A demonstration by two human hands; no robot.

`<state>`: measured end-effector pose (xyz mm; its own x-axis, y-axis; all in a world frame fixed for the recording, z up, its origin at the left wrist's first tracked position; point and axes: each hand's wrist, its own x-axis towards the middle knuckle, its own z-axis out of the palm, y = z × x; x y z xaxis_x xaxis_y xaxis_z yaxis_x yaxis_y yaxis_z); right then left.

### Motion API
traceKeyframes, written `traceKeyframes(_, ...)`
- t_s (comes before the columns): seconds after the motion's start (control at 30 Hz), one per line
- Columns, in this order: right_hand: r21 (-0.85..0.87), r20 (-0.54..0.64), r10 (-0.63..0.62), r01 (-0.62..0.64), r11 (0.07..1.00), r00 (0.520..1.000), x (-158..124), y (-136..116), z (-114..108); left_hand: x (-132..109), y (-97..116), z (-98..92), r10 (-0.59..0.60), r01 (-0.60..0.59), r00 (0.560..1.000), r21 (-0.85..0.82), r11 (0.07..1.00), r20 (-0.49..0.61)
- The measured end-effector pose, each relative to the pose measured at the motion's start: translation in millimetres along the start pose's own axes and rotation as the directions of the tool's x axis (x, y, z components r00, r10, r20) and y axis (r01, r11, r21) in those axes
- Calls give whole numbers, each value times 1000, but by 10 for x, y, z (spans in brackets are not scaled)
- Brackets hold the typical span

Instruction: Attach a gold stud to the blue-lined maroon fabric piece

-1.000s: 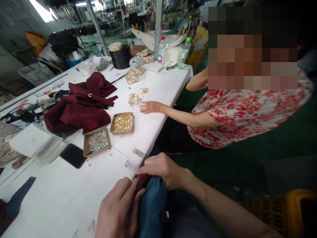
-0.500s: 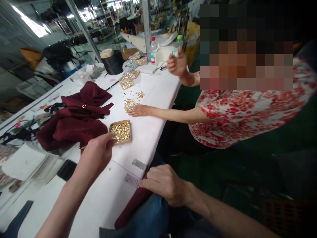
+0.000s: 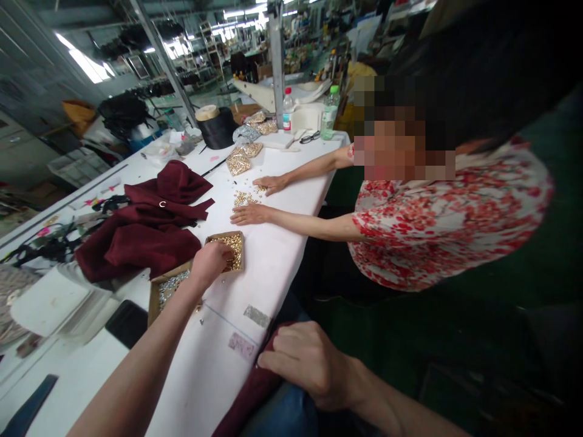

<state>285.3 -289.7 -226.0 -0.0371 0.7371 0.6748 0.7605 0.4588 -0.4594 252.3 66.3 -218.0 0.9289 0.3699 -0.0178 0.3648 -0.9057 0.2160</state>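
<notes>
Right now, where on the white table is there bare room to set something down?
Bare cloth lies between the gold-stud box and the table edge, and near the tape patches. It is crowded around the maroon fabric and the co-worker's hands.

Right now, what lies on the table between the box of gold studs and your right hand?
Head view: two small patches, silvery and pinkish, on bare white table.

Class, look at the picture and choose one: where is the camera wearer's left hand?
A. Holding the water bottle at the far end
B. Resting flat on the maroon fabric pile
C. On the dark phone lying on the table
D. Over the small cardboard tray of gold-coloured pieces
D. The left hand reaches into the near edge of the tray of gold-coloured pieces, beside the tray of silver pieces.
</notes>
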Motion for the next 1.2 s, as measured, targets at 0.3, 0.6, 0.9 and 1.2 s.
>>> traceKeyframes(0.3,-37,10,-26,26,999,1000,-8,-93,-18,-364,327,-338,-57,35,987,-143,989,-153)
traceKeyframes(0.6,-90,-34,-62,58,994,998,-23,-318,-293,-2099,1025,-613,-61,345,929,-795,499,365)
traceKeyframes(0.9,-52,11,-140,140,989,990,142,-559,-119,-2850,1326,-576,-55,305,948,-843,442,314)
traceKeyframes(1.2,-11,-10,-79,79,997,997,151,-735,-77,-3084,1461,-563,-326,308,929,-854,418,176)
